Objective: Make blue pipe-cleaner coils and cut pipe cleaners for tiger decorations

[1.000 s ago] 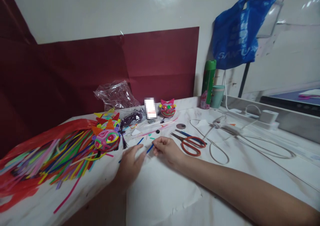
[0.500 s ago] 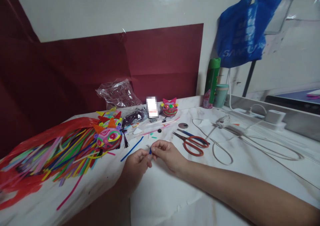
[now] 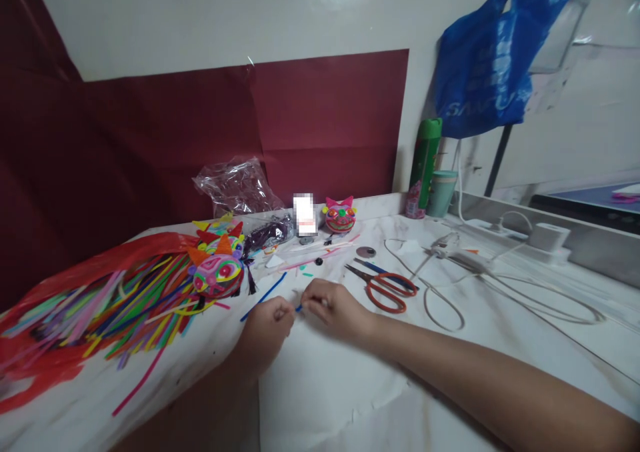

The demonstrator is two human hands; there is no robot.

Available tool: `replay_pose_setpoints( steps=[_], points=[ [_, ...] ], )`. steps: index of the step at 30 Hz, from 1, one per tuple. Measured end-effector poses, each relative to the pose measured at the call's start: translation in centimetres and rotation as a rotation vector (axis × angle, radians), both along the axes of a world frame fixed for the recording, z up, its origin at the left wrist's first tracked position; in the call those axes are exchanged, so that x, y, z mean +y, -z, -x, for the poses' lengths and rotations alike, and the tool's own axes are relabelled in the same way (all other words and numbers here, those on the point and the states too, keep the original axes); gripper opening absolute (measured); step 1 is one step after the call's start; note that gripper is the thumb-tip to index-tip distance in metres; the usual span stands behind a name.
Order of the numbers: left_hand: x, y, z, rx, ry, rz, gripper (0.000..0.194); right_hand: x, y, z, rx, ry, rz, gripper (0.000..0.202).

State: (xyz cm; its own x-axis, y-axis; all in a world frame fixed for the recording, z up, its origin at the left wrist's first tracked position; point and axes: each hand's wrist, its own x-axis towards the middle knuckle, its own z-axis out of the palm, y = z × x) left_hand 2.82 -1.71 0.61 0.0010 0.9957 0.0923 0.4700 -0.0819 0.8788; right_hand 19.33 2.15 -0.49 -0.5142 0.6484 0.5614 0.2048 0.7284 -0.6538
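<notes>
A short blue strip (image 3: 299, 309) is pinched between my two hands, low over the white paper. My left hand (image 3: 267, 329) is closed on its left end, and the fingertips of my right hand (image 3: 334, 307) grip the other end. Most of the piece is covered by fingers. Just behind my left hand, a longer blue strip (image 3: 270, 291) lies slantwise on the table. Scissors with orange handles (image 3: 387, 305) rest to the right of my right hand, a slim blue tool (image 3: 373, 266) beside and partly under them.
Many coloured strips (image 3: 150, 299) lie on a red plastic bag (image 3: 150, 244) at the left, beside decorated animal heads (image 3: 219, 275). Another small head (image 3: 341, 215) stands at the back. A looped cable (image 3: 445, 325) lies at the right, near a green can (image 3: 427, 159) and a cup (image 3: 443, 192).
My hands have drawn slightly apart, showing more of the blue strip between them. My left hand has turned and its fingers have curled in more. Things on the table stay put.
</notes>
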Motion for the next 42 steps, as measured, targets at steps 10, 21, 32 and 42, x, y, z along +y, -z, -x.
replay_pose_setpoints(
  steps=[10,21,32,42],
  points=[
    [-0.6,0.0,-1.0,-0.558,0.121,0.165,0.019,-0.7,0.3,1.5,0.511,-0.107,0.705,0.033],
    [-0.1,0.9,-0.5,-0.450,0.121,0.227,0.018,-0.6,-0.7,-0.1,-0.082,-0.051,-0.090,0.009],
    [0.7,0.9,0.0,-0.544,0.203,0.253,0.028,-0.5,-0.4,0.1,-0.035,-0.020,-0.048,0.009],
    [0.5,1.3,-0.2,-0.704,0.205,0.260,0.030,-0.7,0.4,0.9,0.173,-0.032,0.270,0.006]
  ],
)
